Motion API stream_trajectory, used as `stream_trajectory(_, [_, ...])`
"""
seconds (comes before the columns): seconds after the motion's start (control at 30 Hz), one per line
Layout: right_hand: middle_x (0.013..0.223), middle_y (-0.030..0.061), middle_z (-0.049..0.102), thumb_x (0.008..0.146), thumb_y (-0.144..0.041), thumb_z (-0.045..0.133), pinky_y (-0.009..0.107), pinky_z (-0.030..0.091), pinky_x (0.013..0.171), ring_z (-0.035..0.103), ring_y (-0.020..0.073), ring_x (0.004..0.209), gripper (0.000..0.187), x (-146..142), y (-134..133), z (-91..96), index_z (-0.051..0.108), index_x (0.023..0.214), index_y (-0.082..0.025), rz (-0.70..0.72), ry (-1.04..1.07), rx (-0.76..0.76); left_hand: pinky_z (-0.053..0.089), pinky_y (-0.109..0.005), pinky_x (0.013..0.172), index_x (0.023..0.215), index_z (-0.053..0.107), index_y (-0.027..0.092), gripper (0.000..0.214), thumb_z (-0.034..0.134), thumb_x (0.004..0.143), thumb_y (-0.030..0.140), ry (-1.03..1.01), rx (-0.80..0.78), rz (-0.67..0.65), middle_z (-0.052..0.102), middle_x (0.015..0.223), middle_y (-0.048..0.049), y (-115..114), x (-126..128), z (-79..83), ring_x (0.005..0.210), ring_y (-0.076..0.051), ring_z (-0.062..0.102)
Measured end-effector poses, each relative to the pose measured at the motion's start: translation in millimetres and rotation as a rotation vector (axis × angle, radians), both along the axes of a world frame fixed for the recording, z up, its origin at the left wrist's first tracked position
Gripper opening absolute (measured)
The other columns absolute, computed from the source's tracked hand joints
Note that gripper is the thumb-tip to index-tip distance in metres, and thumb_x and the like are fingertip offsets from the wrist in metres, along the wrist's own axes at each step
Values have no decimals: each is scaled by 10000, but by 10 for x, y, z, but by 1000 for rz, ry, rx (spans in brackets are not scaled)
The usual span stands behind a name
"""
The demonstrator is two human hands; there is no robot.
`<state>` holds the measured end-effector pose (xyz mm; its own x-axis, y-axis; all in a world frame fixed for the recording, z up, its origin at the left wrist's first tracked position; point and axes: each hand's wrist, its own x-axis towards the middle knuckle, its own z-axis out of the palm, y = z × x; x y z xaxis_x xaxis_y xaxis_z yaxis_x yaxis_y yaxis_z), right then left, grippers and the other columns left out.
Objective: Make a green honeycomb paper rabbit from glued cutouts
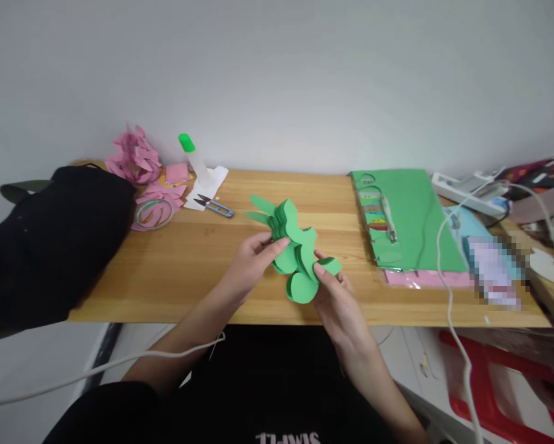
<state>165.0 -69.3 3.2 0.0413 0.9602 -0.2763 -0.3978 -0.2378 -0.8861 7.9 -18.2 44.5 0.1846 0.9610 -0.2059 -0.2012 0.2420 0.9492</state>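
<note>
Between my two hands, above the front part of the wooden table (175, 277), is a layered green paper cutout (307, 256) with rounded lobes and thin strips sticking out at its upper left. My left hand (253, 262) pinches its left side, thumb on top and fingers beneath. On the right, my right hand (336, 290) grips the lower right part, its thumb lying on the front layer. The fingers behind the paper are mostly hidden.
Blue-handled thread snips (214, 205) lie beside a glue stick (196, 160) on white paper. Pink paper scraps (133, 157) and a tape roll (154, 214) sit near a black bag (59, 240). Right are a green paper pack (410, 222), a white cable (450, 296) and a power strip (471, 194).
</note>
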Motion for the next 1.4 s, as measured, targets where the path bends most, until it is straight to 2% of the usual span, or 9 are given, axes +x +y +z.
stream_trajectory(0.27, [1071,42,747,866,-443,640,378,596,736,714,226,924,272,-31,-13,-41,661,1059,-252,-16,-4,75,520,-369,900,1004,670,153,386,753,681,348,18,32,-89,751,989,-70,13,-70,19,1028,-253,674])
stream_trajectory(0.4, [982,48,745,819,-399,718,332,592,736,711,186,858,323,-120,-36,-69,639,1087,-238,-199,-161,168,507,-378,943,1040,657,161,387,734,696,323,-8,58,-143,727,1112,-82,41,-68,-39,1093,-256,652])
stream_trajectory(0.53, [957,50,727,857,-269,684,347,591,771,703,188,888,261,-102,-44,-19,613,1107,-242,-349,-492,414,490,-370,974,1112,630,192,435,728,705,310,-28,53,-195,700,1176,-74,79,-52,-130,1141,-242,628])
stream_trajectory(0.63, [1041,56,730,853,-145,650,406,570,845,700,222,978,406,10,-15,18,576,1224,-292,-395,-893,750,478,-371,974,1065,641,193,399,731,688,287,5,-1,-179,711,1118,-72,105,-54,-221,1109,-234,633])
stream_trajectory(0.8, [1084,39,758,935,-96,488,425,489,985,686,220,1094,448,76,12,-93,534,1332,-299,-146,-1379,1091,524,-369,843,1021,648,150,351,559,734,331,-275,-333,-226,725,985,-118,137,-77,-321,924,-227,690])
stream_trajectory(0.9, [1152,71,738,977,-126,433,448,455,1048,656,224,1152,367,7,-22,-193,592,1286,-247,74,-1507,1121,527,-285,695,947,644,147,280,503,794,334,-323,-506,-163,721,905,-110,128,-42,-346,783,-172,683])
stream_trajectory(1.17, [1238,100,692,962,-72,382,429,482,1045,599,224,1227,370,-17,-25,-135,621,1227,-171,280,-1593,1215,485,-180,592,959,669,142,254,750,720,165,-18,-379,67,704,795,-5,174,67,-449,656,-84,632])
stream_trajectory(1.27, [1273,132,655,925,-56,421,449,483,1034,569,251,1247,377,60,-14,-118,584,1249,-160,245,-1552,1203,516,-200,588,920,678,124,207,749,731,169,47,-332,62,713,769,-10,251,48,-491,632,-94,644])
stream_trajectory(1.4, [1234,167,611,806,-45,492,479,516,969,572,275,1191,475,229,20,-182,520,1263,-173,100,-1348,906,542,-236,553,886,669,119,178,755,745,183,113,-336,29,706,728,-16,299,45,-549,561,-110,649])
